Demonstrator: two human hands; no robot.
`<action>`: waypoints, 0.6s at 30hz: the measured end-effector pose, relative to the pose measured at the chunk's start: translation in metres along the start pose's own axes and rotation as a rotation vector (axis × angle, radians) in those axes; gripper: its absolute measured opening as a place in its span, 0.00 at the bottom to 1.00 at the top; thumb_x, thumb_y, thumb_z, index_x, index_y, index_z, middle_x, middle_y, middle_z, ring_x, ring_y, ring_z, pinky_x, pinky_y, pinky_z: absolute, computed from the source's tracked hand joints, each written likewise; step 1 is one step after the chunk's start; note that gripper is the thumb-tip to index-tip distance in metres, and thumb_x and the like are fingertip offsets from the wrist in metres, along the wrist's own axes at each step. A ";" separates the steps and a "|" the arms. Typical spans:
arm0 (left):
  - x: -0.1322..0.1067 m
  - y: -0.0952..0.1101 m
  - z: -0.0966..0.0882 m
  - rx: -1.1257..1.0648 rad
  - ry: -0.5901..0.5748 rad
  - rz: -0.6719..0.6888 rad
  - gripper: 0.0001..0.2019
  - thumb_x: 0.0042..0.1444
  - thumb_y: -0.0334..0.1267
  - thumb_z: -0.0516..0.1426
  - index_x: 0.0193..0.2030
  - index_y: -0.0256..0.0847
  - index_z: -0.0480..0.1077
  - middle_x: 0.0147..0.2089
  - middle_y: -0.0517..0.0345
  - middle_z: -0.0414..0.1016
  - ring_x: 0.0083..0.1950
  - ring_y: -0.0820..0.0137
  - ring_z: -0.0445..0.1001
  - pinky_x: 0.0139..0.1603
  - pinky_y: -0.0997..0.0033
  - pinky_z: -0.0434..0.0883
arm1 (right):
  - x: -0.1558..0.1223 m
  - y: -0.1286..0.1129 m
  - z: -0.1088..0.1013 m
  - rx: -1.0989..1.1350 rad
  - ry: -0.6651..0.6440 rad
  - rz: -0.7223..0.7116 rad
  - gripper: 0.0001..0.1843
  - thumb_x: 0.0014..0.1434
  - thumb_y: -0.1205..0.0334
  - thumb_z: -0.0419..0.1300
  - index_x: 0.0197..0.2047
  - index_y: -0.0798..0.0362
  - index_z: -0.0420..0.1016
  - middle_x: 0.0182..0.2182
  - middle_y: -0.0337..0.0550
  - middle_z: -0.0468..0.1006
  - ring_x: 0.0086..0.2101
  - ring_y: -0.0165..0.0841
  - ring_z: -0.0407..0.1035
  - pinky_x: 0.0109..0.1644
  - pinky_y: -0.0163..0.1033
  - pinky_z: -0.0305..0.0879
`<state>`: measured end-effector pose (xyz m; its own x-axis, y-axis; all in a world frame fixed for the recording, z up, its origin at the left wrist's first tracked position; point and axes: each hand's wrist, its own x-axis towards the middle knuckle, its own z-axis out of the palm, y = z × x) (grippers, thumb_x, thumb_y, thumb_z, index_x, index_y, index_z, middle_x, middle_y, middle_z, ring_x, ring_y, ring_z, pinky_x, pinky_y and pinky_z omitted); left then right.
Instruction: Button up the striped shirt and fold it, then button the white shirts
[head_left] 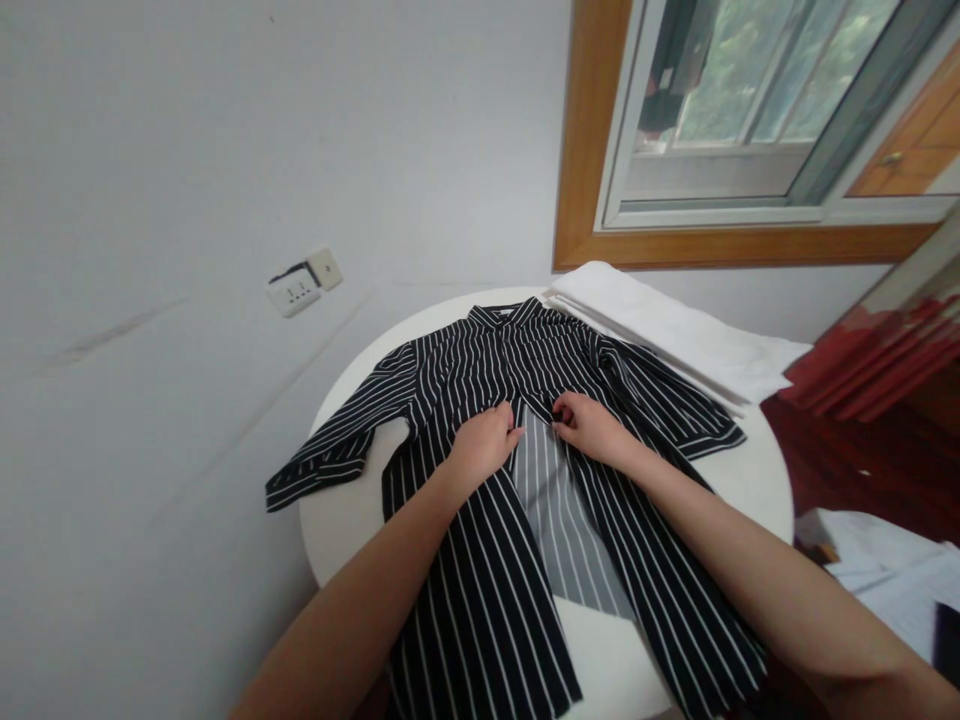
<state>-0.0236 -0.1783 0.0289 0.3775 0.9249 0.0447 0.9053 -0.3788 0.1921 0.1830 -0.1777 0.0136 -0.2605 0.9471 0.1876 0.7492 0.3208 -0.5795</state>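
A black shirt with white stripes (480, 365) lies spread on a round white table (341, 535), collar toward the wall and sleeves out to both sides. Its upper front is together, while the lower front parts, showing the greyish inner side of the back. My left hand (486, 440) pinches the front edge on the left of this gap. On the other side, my right hand (589, 425) has its fingers closed on the opposite front edge. The fingertips partly hide the cloth, and I cannot make out any button. The lower hem hangs toward me over the table's near edge.
Folded white cloth (675, 325) lies at the table's back right, beside the right sleeve. A wall socket (294, 292) is at the left. Behind stands a wood-framed window (720, 245). Red fabric (870, 350) and white papers or cloth (885, 560) are at the right.
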 end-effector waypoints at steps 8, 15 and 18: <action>-0.001 0.002 0.000 0.018 -0.016 -0.001 0.11 0.61 0.46 0.52 0.40 0.39 0.66 0.39 0.53 0.75 0.40 0.64 0.75 0.38 0.68 0.67 | 0.005 0.014 0.003 0.448 -0.036 0.002 0.12 0.53 0.67 0.56 0.42 0.53 0.69 0.27 0.34 0.69 0.27 0.27 0.65 0.34 0.34 0.62; 0.000 -0.001 0.003 0.001 0.012 -0.001 0.12 0.60 0.47 0.54 0.38 0.39 0.67 0.39 0.54 0.75 0.40 0.65 0.74 0.40 0.68 0.66 | 0.006 0.010 0.008 0.462 -0.083 0.024 0.07 0.54 0.67 0.56 0.38 0.55 0.72 0.29 0.37 0.70 0.29 0.27 0.65 0.37 0.35 0.64; 0.001 -0.001 0.003 0.019 0.010 -0.013 0.13 0.59 0.48 0.54 0.37 0.39 0.68 0.38 0.54 0.75 0.40 0.65 0.74 0.39 0.68 0.66 | 0.004 0.005 0.006 0.226 -0.019 0.006 0.06 0.51 0.70 0.60 0.35 0.55 0.75 0.34 0.40 0.69 0.28 0.26 0.64 0.39 0.36 0.65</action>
<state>-0.0239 -0.1774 0.0257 0.3635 0.9302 0.0517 0.9139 -0.3668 0.1740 0.1820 -0.1720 0.0064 -0.2698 0.9479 0.1696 0.5954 0.3027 -0.7442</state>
